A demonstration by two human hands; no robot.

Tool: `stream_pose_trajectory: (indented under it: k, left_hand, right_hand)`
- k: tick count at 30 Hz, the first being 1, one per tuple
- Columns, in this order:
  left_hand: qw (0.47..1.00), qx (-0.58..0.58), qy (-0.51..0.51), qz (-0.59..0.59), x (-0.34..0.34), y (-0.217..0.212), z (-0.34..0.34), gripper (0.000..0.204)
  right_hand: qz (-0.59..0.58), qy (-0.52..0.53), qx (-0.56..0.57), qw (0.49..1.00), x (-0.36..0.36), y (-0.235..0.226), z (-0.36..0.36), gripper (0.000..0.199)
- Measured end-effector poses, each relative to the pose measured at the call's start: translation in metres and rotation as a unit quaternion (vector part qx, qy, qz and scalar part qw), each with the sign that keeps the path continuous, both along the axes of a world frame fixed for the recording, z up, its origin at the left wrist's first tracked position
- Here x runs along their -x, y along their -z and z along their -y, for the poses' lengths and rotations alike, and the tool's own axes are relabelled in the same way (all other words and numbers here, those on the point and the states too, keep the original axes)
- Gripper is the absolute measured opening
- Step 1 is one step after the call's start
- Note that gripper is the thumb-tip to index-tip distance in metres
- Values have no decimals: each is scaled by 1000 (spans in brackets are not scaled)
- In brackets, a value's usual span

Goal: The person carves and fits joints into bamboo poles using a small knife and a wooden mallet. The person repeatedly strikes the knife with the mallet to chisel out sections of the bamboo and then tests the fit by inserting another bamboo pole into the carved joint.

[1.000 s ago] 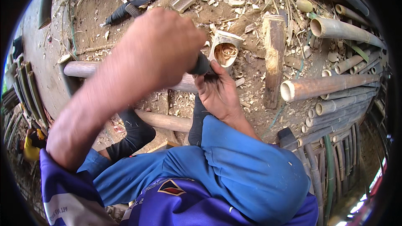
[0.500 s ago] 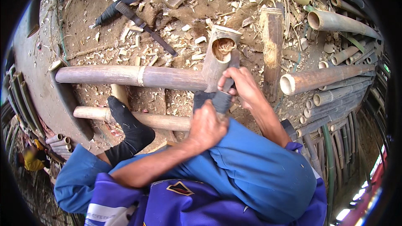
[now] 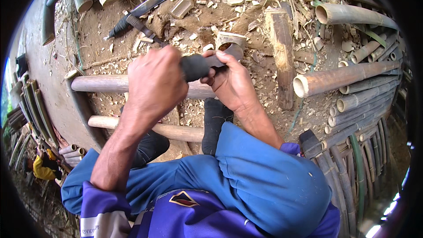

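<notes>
My left hand (image 3: 156, 79) is raised and closed round the back end of a knife's handle. A black wrapped section (image 3: 194, 67) of that handle shows between my hands. With thumb on top and fingers beneath, my right hand (image 3: 238, 83) pinches the knife near the base of its blade. The dark blade (image 3: 234, 53) points right, at the hole in a thick bamboo post (image 3: 238, 38), covering part of the hole. Whether the tip is inside, I cannot tell. A bamboo rail (image 3: 99, 83) runs leftward behind my left forearm; a thinner rail (image 3: 178, 132) lies nearer my feet.
A long knife (image 3: 156, 2) and a smaller tool (image 3: 143, 27) lie on the shaving-strewn ground ahead. A split bamboo piece (image 3: 282, 57) lies right of the post. Bamboo poles (image 3: 348, 79) are stacked at the right. A person in yellow (image 3: 42, 167) is far left.
My left hand has swung up and left with the handle, turning the knife from upright to nearly level. My right hand has shifted slightly up and left. My left foot has drawn back.
</notes>
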State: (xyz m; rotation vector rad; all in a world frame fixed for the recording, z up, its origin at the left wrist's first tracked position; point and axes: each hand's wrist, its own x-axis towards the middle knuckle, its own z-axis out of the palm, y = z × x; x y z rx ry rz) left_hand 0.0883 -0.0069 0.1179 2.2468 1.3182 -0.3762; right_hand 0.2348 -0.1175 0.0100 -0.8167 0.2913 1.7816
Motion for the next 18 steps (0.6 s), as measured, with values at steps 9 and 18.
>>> stream_pose_trajectory:
  k: [9,18]
  left_hand:
    - [973,-77,206,-69,-49,-21,22,11]
    - [852,294,-33,433,-109,-35,113,56]
  right_hand:
    - [-92,87,41,991,12,-8,19,32]
    - [363,-24,16,931,-82,-42,94,24]
